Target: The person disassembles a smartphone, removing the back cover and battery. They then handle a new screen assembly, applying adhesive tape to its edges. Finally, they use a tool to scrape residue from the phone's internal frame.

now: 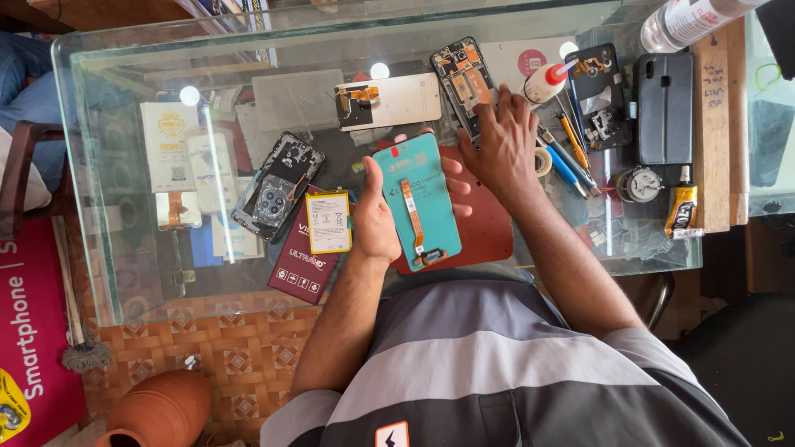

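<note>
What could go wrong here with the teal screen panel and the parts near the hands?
The left hand holds the teal screen panel only by its edges, so it might slip and its orange flex cable could bend. The right hand, reaching beside the opened phone frame, might knock the glue bottle.

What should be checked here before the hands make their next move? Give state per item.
1. Left hand grips the teal screen panel: ok.
2. Panel's orange flex cable faces up, unpinched: ok.
3. Right hand rests on the open phone frame: ok.
4. Battery lies apart from both hands: ok.
5. Glue bottle capped: cannot tell.
6. Screwdrivers within right hand's reach: ok.
</note>
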